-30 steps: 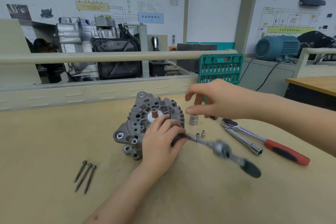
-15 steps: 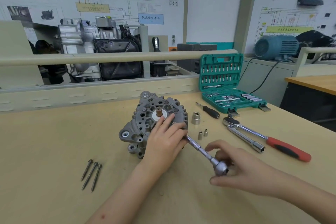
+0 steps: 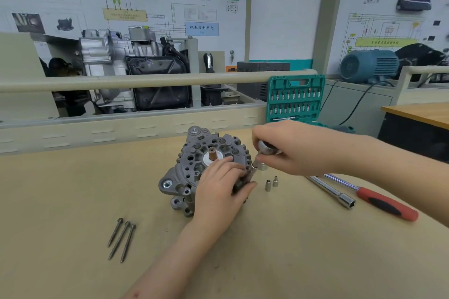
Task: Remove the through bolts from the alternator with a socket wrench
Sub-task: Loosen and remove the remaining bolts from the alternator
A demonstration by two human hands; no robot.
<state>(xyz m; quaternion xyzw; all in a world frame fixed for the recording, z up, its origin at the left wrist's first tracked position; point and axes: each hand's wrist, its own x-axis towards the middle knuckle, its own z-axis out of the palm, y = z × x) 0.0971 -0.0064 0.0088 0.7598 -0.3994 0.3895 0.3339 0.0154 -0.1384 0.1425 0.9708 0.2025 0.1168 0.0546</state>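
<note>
The grey alternator (image 3: 194,170) stands on the tan workbench (image 3: 73,201), rear face toward me. My left hand (image 3: 220,192) grips its lower right side. My right hand (image 3: 289,148) holds the chrome head of the socket wrench (image 3: 266,149) just right of the alternator. The wrench's extension (image 3: 254,170) runs down to the alternator's right edge; its tip is hidden behind my left fingers. Three removed through bolts (image 3: 121,239) lie side by side at the front left.
Two small sockets (image 3: 271,183) and a larger socket (image 3: 262,166) stand right of the alternator. A red-handled ratchet (image 3: 379,199) and a chrome extension bar (image 3: 332,194) lie further right. A green socket set case (image 3: 295,98) stands open behind. A rail and engine display line the back.
My right hand swung the wrench head from low front right up and back to beside the alternator's upper right. My left hand stayed on the alternator.
</note>
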